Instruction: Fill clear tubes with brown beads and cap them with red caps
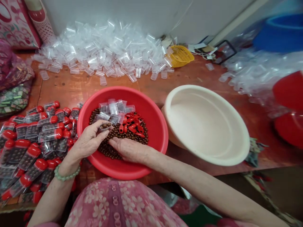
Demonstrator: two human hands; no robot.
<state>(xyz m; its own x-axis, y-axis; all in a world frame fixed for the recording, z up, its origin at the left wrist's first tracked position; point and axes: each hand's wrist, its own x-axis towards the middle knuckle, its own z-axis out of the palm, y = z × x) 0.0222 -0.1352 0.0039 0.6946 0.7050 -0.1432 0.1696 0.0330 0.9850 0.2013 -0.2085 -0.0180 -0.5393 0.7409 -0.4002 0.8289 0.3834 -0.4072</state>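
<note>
My left hand (91, 138) holds a clear plastic tube (105, 126) between thumb and fingers, its open end showing brown beads inside. Below and to the right, my right hand (129, 149) reaches down into the brown beads (112, 153) in a red basin (156, 116); its fingertips are partly buried, and what they hold, if anything, is hidden. Several empty clear tubes (113, 107) lie on the beads at the back of the basin. Beside them are red caps (133, 122).
Filled red-capped tubes (33, 151) are heaped at left. A white basin (205, 123) stands at right. Empty clear tubes (111, 50) and a yellow basket (181, 56) lie along the wall. Red containers (290, 91) and a blue basin (280, 33) are at far right.
</note>
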